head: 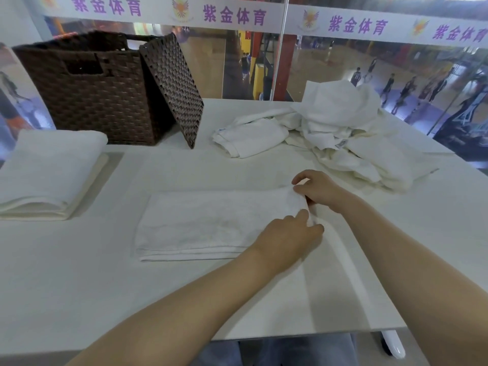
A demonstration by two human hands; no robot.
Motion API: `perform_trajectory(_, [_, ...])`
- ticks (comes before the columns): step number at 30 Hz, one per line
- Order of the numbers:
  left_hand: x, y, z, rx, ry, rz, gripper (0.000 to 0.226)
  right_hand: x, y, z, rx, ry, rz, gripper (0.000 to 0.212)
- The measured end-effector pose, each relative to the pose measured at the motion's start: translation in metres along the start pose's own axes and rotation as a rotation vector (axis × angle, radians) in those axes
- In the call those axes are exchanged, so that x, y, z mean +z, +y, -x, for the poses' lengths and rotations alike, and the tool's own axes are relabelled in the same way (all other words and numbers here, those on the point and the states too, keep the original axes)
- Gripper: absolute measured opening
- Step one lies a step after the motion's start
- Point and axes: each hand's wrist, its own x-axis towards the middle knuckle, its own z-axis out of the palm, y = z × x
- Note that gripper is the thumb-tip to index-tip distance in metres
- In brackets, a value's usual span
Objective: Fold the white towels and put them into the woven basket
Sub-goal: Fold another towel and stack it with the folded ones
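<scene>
A white towel (206,223) lies folded in a long rectangle on the white table (79,286) in front of me. My left hand (287,239) pinches its near right corner. My right hand (317,187) pinches its far right corner. A dark brown woven basket (95,96) stands at the back left, its lid (174,88) leaning against its right side. A stack of folded white towels (50,173) rests at the left, in front of the basket. A heap of unfolded white towels (340,128) lies at the back right.
A glass wall with a white banner of purple characters (235,15) runs behind the table. The table's near edge is by my lap, with a white table leg (394,344) at the lower right.
</scene>
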Motion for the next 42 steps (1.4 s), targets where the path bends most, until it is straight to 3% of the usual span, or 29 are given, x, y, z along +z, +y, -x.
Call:
perform_trajectory(5, [-0.015, -0.016, 0.02, -0.189, 0.228, 0.262, 0.032, -0.006, -0.041, 0.004, -0.072, 0.069, -0.046, 0.011])
perform_trajectory(8, [-0.034, -0.026, 0.039, -0.352, 0.357, 0.438, 0.022, -0.003, -0.078, 0.01, -0.154, 0.133, 0.067, 0.01])
perform_trajectory(14, [-0.057, -0.059, 0.09, -0.577, 0.556, 0.656, 0.021, 0.035, -0.164, 0.021, -0.432, 0.157, 0.311, 0.014])
perform_trajectory(21, [-0.05, -0.108, 0.156, -0.836, 0.544, 0.782, 0.015, 0.13, -0.228, 0.018, -0.587, -0.01, 0.464, 0.019])
perform_trajectory(28, [-0.028, -0.135, 0.2, -1.025, 0.451, 0.625, 0.017, 0.215, -0.225, 0.014, -0.578, -0.136, 0.469, 0.027])
perform_trajectory(34, [-0.013, -0.145, 0.218, -1.102, 0.313, 0.527, 0.041, 0.223, -0.197, 0.018, -0.621, -0.421, 0.239, 0.03])
perform_trajectory(36, [-0.015, -0.149, 0.218, -1.035, 0.365, 0.35, 0.049, 0.211, -0.188, 0.025, -0.657, -0.38, 0.114, 0.034])
perform_trajectory(39, [-0.025, -0.152, 0.205, -0.845, 0.438, 0.243, 0.049, 0.193, -0.167, 0.038, -0.707, -0.18, 0.025, 0.036])
perform_trajectory(42, [-0.027, -0.155, 0.184, -0.701, 0.314, 0.289, 0.064, 0.181, -0.145, 0.045, -0.649, -0.097, 0.145, 0.029])
